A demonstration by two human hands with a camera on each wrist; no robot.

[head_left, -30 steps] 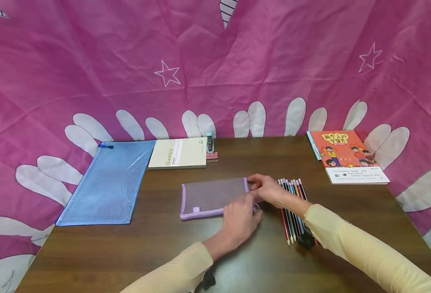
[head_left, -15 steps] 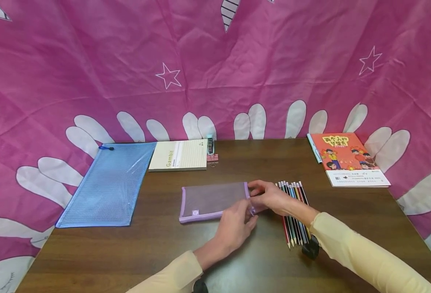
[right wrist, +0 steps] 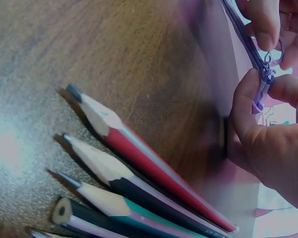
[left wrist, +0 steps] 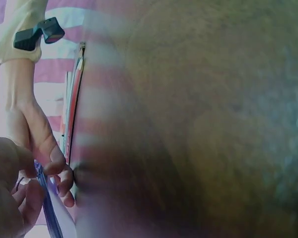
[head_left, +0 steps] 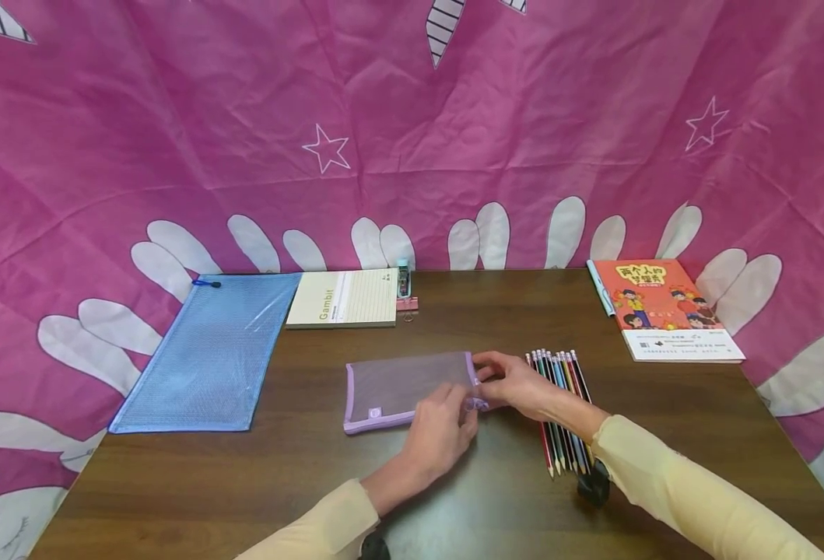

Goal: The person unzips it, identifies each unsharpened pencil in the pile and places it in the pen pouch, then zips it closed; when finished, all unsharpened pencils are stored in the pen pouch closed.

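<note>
Your right fingertips (right wrist: 248,94) pinch the purple zipper pull (right wrist: 262,82) at the right end of the mesh pouch (head_left: 404,385), while your left hand (head_left: 440,435) grips the pouch's near right corner, fingers curled on its edge. That pouch lies flat at mid-table (head_left: 299,482). Just right of your right hand (head_left: 517,381) lies a row of coloured pencils (head_left: 562,408). Farther back sit a blue zip folder (head_left: 205,354), a notepad (head_left: 345,299) and an orange book (head_left: 664,307).
</note>
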